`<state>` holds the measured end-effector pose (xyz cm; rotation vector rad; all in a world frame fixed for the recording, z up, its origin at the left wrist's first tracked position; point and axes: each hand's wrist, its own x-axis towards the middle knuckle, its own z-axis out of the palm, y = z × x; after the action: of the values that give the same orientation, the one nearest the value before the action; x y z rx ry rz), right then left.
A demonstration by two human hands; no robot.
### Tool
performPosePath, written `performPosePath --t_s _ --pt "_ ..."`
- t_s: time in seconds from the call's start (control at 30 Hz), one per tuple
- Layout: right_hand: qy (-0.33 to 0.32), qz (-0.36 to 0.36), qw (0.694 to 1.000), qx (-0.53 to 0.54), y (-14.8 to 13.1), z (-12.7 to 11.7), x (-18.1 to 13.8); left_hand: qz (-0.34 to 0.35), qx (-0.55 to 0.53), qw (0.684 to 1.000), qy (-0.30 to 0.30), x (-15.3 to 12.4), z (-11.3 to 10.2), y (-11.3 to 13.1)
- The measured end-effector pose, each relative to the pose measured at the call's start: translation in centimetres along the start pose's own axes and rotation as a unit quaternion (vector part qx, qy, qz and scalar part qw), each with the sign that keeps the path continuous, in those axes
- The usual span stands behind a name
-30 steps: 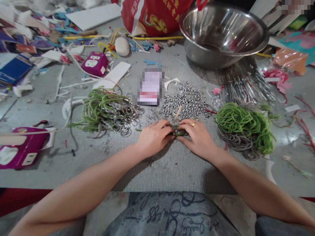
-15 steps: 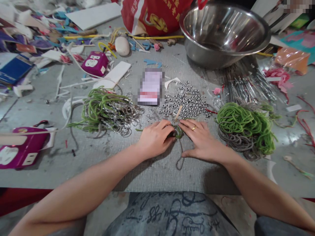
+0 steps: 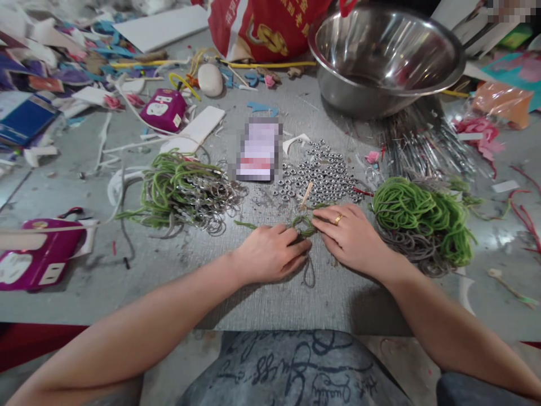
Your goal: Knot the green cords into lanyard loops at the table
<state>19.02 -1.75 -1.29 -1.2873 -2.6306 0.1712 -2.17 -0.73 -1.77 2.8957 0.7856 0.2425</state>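
My left hand [image 3: 270, 255] and my right hand [image 3: 350, 238] meet at the middle of the grey table [image 3: 270, 299], both pinched on a small green cord [image 3: 305, 224] looped between their fingertips. A grey loop of string [image 3: 310, 274] trails from it toward me. A ring shows on my right hand. Just beyond the fingers lie a small wooden stick [image 3: 306, 194] and a heap of silver nuts [image 3: 321, 177].
A pile of green cords with metal rings [image 3: 186, 190] lies left, a bundle of green and grey cords [image 3: 420, 217] right. Behind stand a steel bowl [image 3: 380, 56], a red bag [image 3: 262, 28], metal rods [image 3: 426, 146], and purple boxes [image 3: 36, 254] amid paper scraps.
Both hands have slid a little toward me with the green cord. The grey loop of string has come out from under them.
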Motion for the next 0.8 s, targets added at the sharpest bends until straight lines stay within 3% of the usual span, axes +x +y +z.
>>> performPosePath --t_s 0.23,0.4,0.53,0.63,0.7,0.8 --pt "-0.032 0.027 0.992 -0.116 -0.5 0.3 0.1 0.046 -0.009 0.998 -0.032 -0.3 -0.2 -0.7" --pt "-0.023 0.036 0.992 -0.122 -0.5 0.5 0.1 0.067 -0.011 0.995 -0.071 -0.4 -1.0 -0.9" --pt "0.002 0.040 0.993 -0.108 -0.4 0.6 0.1 0.067 -0.046 0.995 -0.065 -0.4 -1.2 -1.1" --pt "0.062 0.014 0.995 -0.070 -0.5 0.4 0.1 0.027 -0.150 0.988 -0.018 -0.4 -1.2 -1.5" --pt "0.089 -0.040 0.995 -0.029 -0.8 0.1 0.1 -0.033 -0.235 0.971 0.020 -0.4 -1.2 -1.9" --pt "0.049 -0.140 0.989 0.021 -1.6 -0.2 0.2 -0.120 -0.324 0.937 0.053 -0.3 -1.2 -2.3"
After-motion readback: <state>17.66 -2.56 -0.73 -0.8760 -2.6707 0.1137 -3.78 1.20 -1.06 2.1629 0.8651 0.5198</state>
